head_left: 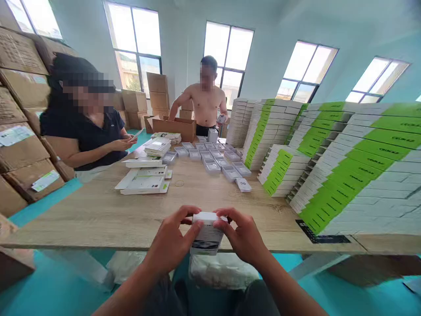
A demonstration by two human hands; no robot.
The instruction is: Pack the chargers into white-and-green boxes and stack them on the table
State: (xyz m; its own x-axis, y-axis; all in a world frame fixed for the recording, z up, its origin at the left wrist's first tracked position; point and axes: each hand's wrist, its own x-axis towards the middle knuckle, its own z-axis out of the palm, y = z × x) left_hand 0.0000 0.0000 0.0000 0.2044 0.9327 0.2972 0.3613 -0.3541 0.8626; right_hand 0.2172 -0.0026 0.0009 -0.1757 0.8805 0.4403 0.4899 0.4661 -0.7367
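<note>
A small white carton (207,237) with dark print stands upright at the table's front edge, its top end toward me. My left hand (174,239) pinches the top left corner between thumb and fingers. On the opposite corner, my right hand (241,237) grips in the same way. What the carton contains is hidden. Beyond my hands, several clear plastic trays (211,165) lie in rows, with a white printed card or booklet (243,184) at their near end. Flattened white cartons (144,182) are piled to the left of the trays.
Tall stacks of white and green boxes (365,162) fill the table's right side. Across the table, one person (207,105) reaches into a brown cardboard box (177,128). Another person (85,118) at the left holds something thin. Brown cartons (23,96) are stacked behind.
</note>
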